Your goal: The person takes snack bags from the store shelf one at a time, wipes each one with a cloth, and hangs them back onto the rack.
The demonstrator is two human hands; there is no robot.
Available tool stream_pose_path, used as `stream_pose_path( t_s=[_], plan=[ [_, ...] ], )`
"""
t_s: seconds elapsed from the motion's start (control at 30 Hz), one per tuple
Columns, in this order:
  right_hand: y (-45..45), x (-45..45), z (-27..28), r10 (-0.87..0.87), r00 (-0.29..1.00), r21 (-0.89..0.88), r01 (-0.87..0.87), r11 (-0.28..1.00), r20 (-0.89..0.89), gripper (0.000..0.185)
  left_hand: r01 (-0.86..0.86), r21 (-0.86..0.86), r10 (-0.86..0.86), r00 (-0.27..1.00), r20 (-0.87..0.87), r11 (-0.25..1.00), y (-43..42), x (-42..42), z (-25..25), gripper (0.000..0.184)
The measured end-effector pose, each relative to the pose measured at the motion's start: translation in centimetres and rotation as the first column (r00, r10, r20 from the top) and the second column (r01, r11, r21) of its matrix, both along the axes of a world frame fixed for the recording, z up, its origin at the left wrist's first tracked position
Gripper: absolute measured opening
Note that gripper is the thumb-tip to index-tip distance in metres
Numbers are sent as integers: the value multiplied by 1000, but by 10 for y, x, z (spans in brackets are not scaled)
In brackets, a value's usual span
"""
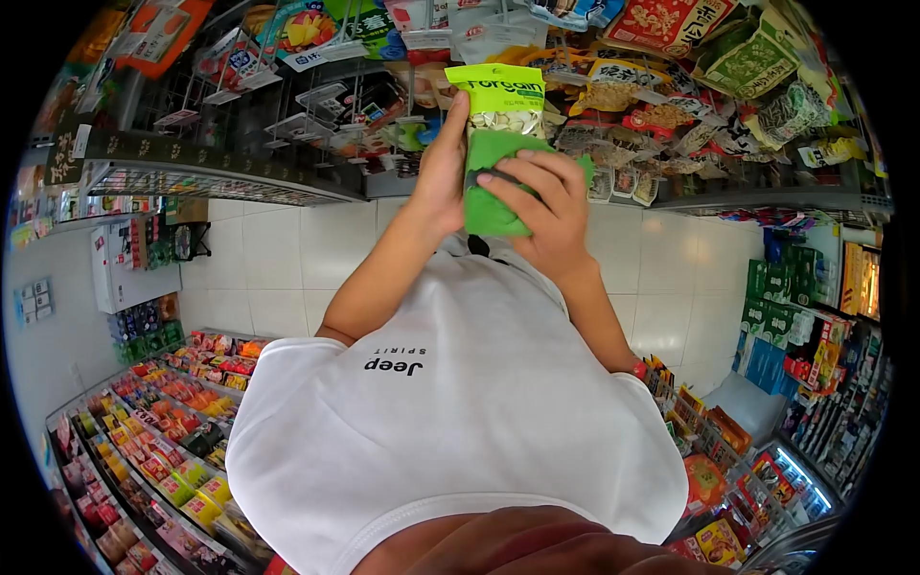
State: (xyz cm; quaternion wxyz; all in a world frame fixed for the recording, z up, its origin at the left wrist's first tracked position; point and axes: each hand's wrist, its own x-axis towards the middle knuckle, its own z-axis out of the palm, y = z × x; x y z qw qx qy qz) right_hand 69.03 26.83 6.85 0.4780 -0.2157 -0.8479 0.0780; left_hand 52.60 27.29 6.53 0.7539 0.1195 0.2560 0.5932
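Observation:
A snack bag (pixel 505 122) with a lime-green top and a see-through band of pale nuts stands upright in front of my chest. My left hand (pixel 443 177) grips it along its left edge, thumb on the front. A green cloth (pixel 498 216) lies over the lower part of the bag and hides it. My right hand (pixel 546 201) is closed on the cloth, its fingers bent and pressing it against the bag's front. A dark patch shows on the cloth by the fingertips.
Hanging snack packets (pixel 618 86) fill the rack ahead, just beyond my hands. Tiled floor (pixel 340 244) runs below. Behind me at left is a tiered shelf of small packets (pixel 172 431); at right stand stacked green boxes (pixel 771 297) and another snack shelf (pixel 714 479).

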Motion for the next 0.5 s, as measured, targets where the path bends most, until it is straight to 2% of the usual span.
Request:
stream_pose_path(
  t_s=[0.03, 0.13, 0.17, 0.27, 0.4, 0.43, 0.5],
  plan=[
    [-4, -1, -1, 18, 1000, 9, -18, 1000, 5, 40, 9, -2, -10, 1000, -17, 1000, 0, -2, -1, 69],
    [-3, 1, 0, 10, 1000, 21, -10, 1000, -11, 42, 44, 124, -54, 996, 76, 991, -1, -1, 7, 71],
    [-1, 1, 1, -33, 999, 17, 34, 999, -41, 43, 54, 144, -64, 996, 64, 988, 0, -3, 0, 72],
    [1, 4, 3, -121, 988, -30, 119, 992, -92, 43, -26, 169, 16, 998, 60, 985, -3, 5, 12, 72],
    [-3, 8, 3, -22, 999, 10, 22, 1000, -24, 43, 26, 294, -56, 994, 94, 955, -5, -1, 6, 67],
    [-1, 10, 3, -22, 1000, 12, 22, 1000, -19, 43, 16, 265, -33, 998, 60, 964, -5, -1, -1, 57],
    [4, 14, 6, -45, 998, 6, 46, 999, -36, 42, 4, 214, 22, 993, -118, 977, -13, 2, 0, 52]
  ],
)
